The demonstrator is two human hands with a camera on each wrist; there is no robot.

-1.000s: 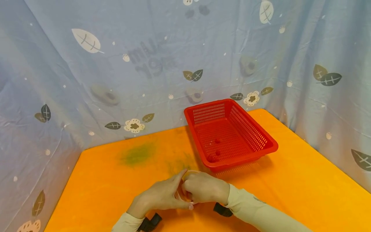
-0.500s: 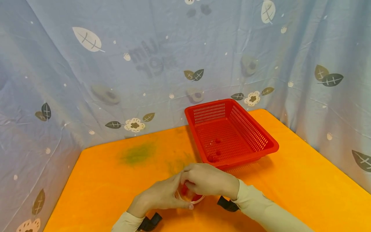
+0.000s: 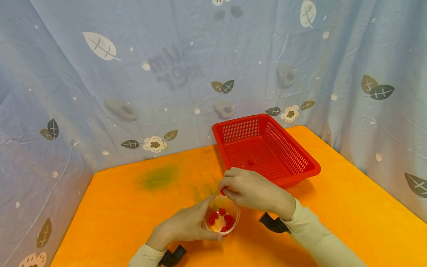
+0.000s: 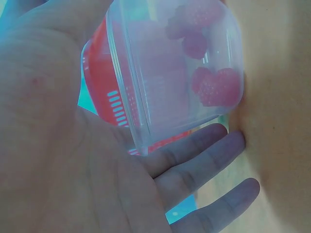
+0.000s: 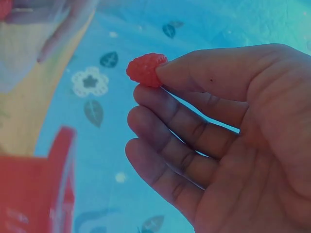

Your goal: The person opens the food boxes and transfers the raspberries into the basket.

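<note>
Right hand [image 3: 255,191] has moved from over the cup [image 4: 158,104] to its far rim, pinching one raspberry [image 5: 145,69]; left hand [image 3: 183,224] curves round the cup. We suspect a loose pinch would drop the raspberry outside.

Glossy plastic tub [image 4: 165,94]; bumpy raspberry [image 5: 145,70]; plastic basket [image 3: 267,151].

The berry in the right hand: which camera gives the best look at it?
Right wrist: there the berry is large and its bumpy surface shows, pinched in the right hand. The head view shows only a small red bit, mostly hidden by that hand. The left wrist view misses it, showing other berries in a clear container.
</note>
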